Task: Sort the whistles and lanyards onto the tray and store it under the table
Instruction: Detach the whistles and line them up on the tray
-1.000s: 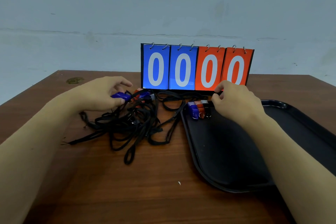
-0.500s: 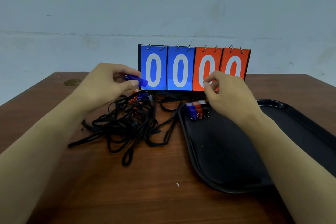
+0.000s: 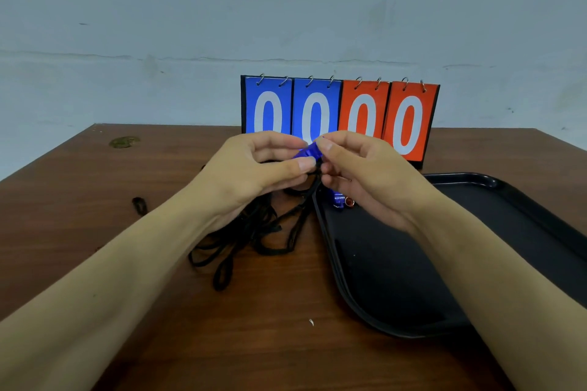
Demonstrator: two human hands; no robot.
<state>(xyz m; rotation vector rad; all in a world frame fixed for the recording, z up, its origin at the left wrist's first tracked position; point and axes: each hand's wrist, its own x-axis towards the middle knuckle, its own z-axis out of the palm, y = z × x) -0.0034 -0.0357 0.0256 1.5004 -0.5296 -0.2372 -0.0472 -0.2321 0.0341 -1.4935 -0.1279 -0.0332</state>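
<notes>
Nearest me on the wooden table (image 3: pixel 158 311), black lanyards (image 3: pixel 254 232) lie tangled under my forearms, just left of the black tray (image 3: pixel 476 200). Above the tangle I hold a blue whistle (image 3: pixel 309 152) between both hands: my left hand (image 3: pixel 254 168) pinches it with thumb and fingers, my right hand (image 3: pixel 359 168) pinches its other end. Below my right hand, whistles (image 3: pixel 341 200) sit at the tray's far-left corner. Behind stands a scoreboard (image 3: pixel 340 117) reading 0000.
</notes>
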